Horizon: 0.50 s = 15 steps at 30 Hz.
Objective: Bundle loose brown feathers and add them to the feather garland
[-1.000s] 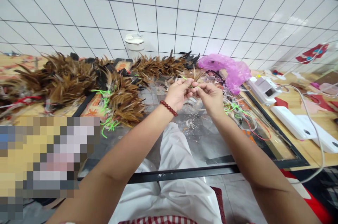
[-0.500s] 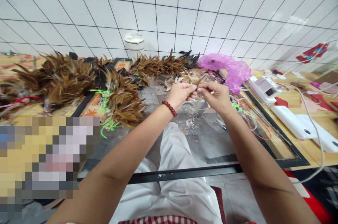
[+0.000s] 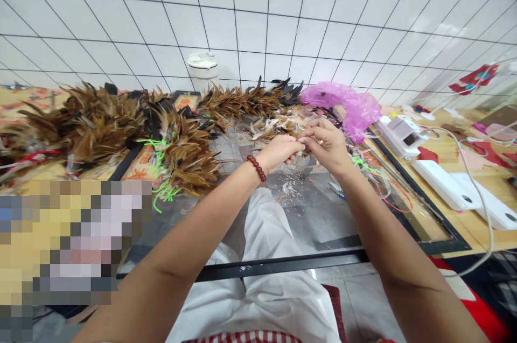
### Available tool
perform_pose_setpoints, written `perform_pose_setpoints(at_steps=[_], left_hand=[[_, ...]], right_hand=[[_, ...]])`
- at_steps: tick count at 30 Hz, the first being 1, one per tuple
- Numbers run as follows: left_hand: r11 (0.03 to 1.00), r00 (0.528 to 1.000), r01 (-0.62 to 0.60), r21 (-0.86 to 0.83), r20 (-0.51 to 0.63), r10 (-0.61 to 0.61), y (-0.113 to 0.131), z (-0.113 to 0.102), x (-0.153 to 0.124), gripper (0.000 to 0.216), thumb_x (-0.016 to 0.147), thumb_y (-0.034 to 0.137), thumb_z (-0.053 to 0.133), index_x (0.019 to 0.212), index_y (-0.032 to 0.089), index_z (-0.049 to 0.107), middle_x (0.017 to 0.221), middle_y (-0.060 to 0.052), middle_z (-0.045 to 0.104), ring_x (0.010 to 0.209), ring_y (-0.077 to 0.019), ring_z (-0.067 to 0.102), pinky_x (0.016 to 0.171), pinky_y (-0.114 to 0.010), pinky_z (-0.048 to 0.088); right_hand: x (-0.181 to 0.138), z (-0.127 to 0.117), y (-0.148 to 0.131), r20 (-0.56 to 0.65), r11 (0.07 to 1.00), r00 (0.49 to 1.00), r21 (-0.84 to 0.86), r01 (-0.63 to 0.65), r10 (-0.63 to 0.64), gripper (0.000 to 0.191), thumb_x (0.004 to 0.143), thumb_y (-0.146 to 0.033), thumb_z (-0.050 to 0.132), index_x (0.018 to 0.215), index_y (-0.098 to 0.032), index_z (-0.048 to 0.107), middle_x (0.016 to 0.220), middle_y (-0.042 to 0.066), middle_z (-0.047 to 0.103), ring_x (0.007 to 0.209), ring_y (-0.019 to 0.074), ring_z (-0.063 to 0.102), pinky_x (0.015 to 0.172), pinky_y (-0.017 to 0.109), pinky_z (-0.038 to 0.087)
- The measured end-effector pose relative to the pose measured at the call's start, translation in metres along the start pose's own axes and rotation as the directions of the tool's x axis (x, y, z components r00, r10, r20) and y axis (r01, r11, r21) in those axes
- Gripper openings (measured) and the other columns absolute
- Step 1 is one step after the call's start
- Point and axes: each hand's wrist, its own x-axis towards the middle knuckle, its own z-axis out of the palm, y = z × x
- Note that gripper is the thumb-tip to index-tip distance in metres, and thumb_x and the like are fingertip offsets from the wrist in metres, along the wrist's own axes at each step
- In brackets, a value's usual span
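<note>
My left hand [image 3: 279, 151], with a red bead bracelet [image 3: 256, 167] at the wrist, is closed in a pinch and meets my right hand [image 3: 328, 144] above the glass table [image 3: 307, 214]. Both pinch a small bunch of brown feathers [image 3: 278, 126] that pokes out past the fingers towards the wall. My right hand's fingers curl over the left hand's fingertips. Long strips of brown feathers [image 3: 189, 154] tied with green cord [image 3: 159, 160] lie to the left on the table.
A white lidded cup [image 3: 203, 68] stands by the tiled wall. A pink plastic bag [image 3: 343, 106] lies at the back right. White devices [image 3: 456, 192] and a cable [image 3: 480, 170] sit on the wooden top to the right. Red and green cords [image 3: 388, 192] lie near my right wrist.
Both hands have sunk a little and my right hand has closed in over the left. The green cord seen between the fingers earlier no longer shows.
</note>
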Motion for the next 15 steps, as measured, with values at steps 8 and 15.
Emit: perform_pose_setpoints(at_steps=[8, 15], left_hand=[[0.979, 0.992, -0.042, -0.199, -0.122, 0.018, 0.003, -0.001, 0.001, 0.018, 0.084, 0.014, 0.054, 0.067, 0.012, 0.059, 0.055, 0.002, 0.046, 0.043, -0.0034, 0.04, 0.04, -0.017, 0.024], [0.971, 0.981, -0.083, -0.223, -0.187, 0.041, 0.001, -0.001, 0.003, 0.02, 0.082, 0.015, 0.058, 0.063, 0.012, 0.058, 0.056, 0.001, 0.05, 0.044, -0.0027, 0.042, 0.039, -0.016, 0.024]], right_hand=[[-0.001, -0.002, 0.013, -0.091, 0.952, 0.962, 0.194, -0.235, 0.256, 0.016, 0.083, -0.036, 0.067, 0.089, -0.022, 0.071, 0.088, 0.003, 0.067, 0.084, 0.0169, 0.061, 0.078, 0.034, 0.049], [-0.003, 0.002, 0.012, -0.025, 0.977, 0.982, 0.11, -0.185, 0.188, 0.018, 0.083, -0.038, 0.067, 0.076, -0.021, 0.067, 0.076, 0.001, 0.066, 0.075, 0.0153, 0.059, 0.075, 0.032, 0.047]])
